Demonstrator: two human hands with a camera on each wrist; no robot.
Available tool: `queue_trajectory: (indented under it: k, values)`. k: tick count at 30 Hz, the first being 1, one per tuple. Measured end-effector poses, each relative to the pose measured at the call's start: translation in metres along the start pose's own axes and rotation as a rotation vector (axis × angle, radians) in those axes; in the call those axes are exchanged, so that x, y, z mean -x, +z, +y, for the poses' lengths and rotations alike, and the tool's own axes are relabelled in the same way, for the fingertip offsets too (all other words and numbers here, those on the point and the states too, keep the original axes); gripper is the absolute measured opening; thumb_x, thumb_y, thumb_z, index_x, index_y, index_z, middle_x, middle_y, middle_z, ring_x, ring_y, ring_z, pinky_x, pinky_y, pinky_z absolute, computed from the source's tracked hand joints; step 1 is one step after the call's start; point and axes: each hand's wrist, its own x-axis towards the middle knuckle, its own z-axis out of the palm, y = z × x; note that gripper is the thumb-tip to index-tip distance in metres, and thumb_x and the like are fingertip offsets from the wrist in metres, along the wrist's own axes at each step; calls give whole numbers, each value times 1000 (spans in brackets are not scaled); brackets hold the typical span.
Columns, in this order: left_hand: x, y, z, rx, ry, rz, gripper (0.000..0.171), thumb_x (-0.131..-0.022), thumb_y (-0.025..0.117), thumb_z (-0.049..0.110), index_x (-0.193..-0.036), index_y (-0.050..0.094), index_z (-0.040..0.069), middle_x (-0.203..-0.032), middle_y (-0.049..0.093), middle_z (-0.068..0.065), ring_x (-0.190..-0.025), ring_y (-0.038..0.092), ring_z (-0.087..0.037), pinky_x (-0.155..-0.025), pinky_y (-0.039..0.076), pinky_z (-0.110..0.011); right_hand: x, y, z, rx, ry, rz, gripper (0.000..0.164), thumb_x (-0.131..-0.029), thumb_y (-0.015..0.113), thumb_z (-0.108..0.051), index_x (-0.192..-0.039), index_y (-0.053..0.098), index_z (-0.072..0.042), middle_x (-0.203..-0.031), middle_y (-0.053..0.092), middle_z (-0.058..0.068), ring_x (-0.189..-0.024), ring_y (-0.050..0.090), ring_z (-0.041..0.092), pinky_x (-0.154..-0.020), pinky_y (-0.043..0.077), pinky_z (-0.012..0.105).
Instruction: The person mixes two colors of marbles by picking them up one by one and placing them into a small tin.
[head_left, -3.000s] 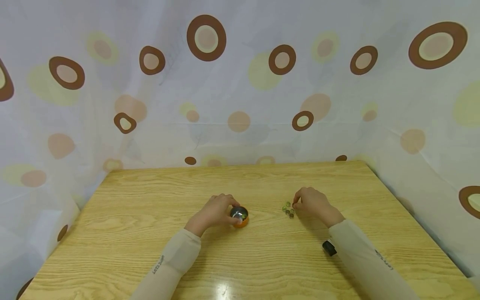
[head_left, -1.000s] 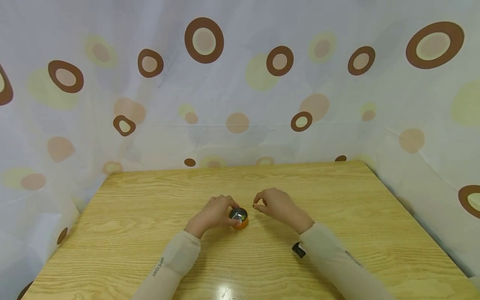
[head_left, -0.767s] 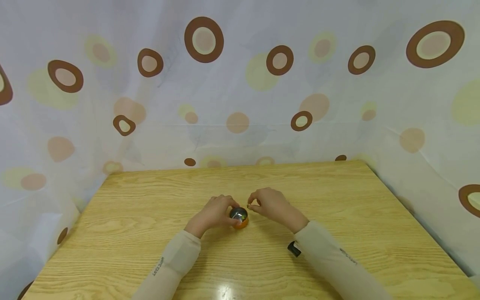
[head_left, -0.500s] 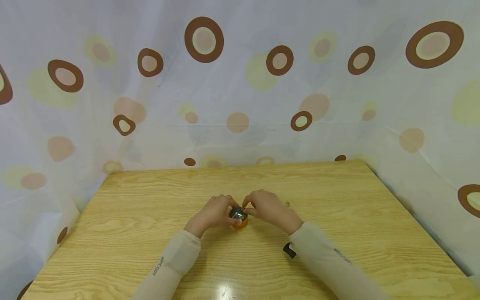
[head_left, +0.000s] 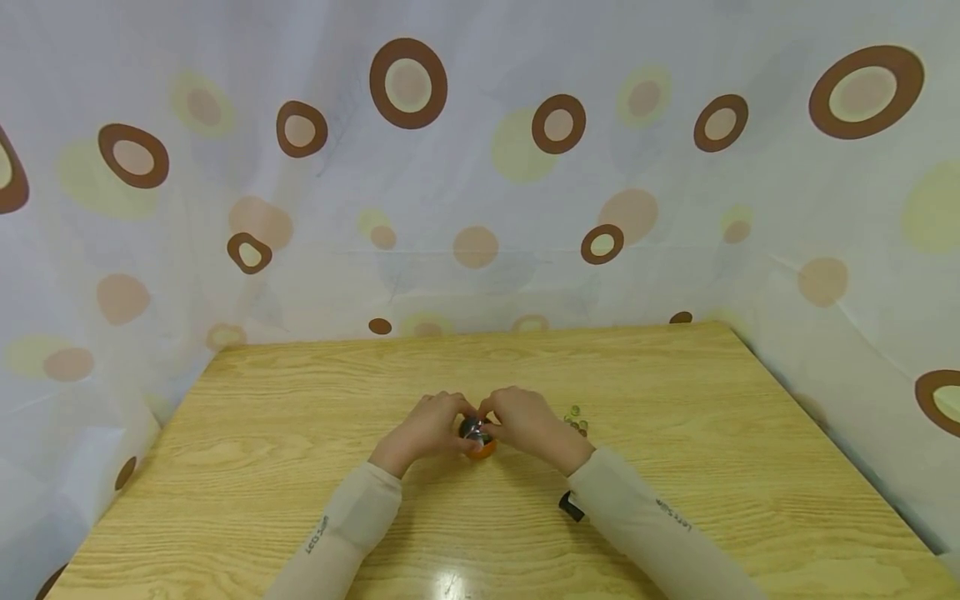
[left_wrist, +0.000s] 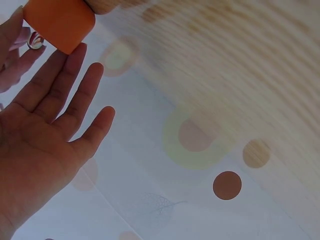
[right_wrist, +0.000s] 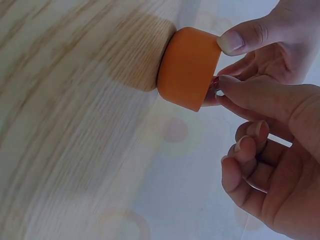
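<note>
A small orange bowl point(head_left: 483, 451) with a shiny metal inside stands upright on the table. My left hand point(head_left: 427, 423) steadies it from the left, thumb and fingers set on opposite sides of its rim. At the bowl's right rim is my right hand point(head_left: 523, 423), whose thumb and index finger pinch a glass marble point(right_wrist: 215, 85) at the opening. That marble looks clear with red in the right wrist view; its remaining fingers curl loosely. Several loose marbles point(head_left: 575, 410) lie right of the bowl, partly hidden behind the right hand. The bowl's contents are mostly covered by fingers.
A light wooden table point(head_left: 300, 500) spreads around the bowl. Patterned white cloth point(head_left: 480, 167) hangs behind it and along both sides. A small black object point(head_left: 572, 506) sits at the right sleeve's cuff.
From the loose marbles my right hand has come left with a pinched marble to the bowl's rim. The left hand and the bowl have stayed in place.
</note>
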Motion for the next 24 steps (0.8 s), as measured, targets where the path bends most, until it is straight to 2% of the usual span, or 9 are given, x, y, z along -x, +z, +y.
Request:
queue_trajectory:
  k: [16, 24]
  values:
    - [1, 1, 0, 10, 0, 5, 34, -80, 80, 28, -106, 71, 8, -100, 65, -1, -93, 55, -22, -93, 37, -52, 3, -3, 0, 12, 11, 22, 16, -87, 72, -20, -100, 75, -10, -86, 67, 1, -64, 51, 10, -53, 43, 25]
    - [1, 1, 1, 33, -2, 6, 35, -80, 80, 25, -108, 71, 6, -104, 65, -4, -101, 56, -27, -97, 35, -53, 5, -5, 6, 15, 21, 36, 16, -88, 72, -20, -101, 74, -10, -93, 69, 5, -71, 57, 13, -57, 48, 28]
